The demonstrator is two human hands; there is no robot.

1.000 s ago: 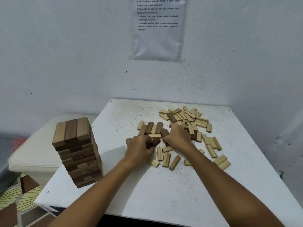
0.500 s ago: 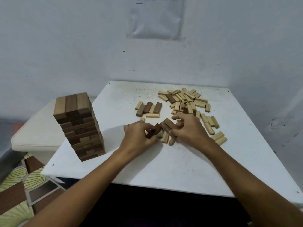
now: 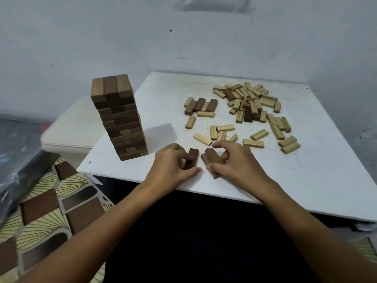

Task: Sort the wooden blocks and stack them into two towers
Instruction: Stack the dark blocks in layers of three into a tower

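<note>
One dark tower point(image 3: 120, 117) stands finished-looking at ten o'clock on the white table point(image 3: 306, 176), while the pale blocks point(image 3: 251, 103) lie scattered from twelve to two o'clock with a few dark ones among them, so by my reading the second tower is not begun. The left hand point(image 3: 173, 167) pinches one dark block point(image 3: 191, 160) and the right hand point(image 3: 234, 164) grips two more dark blocks point(image 3: 212, 160) at six o'clock. A second earlier both hands worked among the loose blocks mid-table; now they have drawn back to the near edge.

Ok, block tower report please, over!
Left hand grips one dark block; right hand grips dark blocks. One tower standing. Path clear.
</note>
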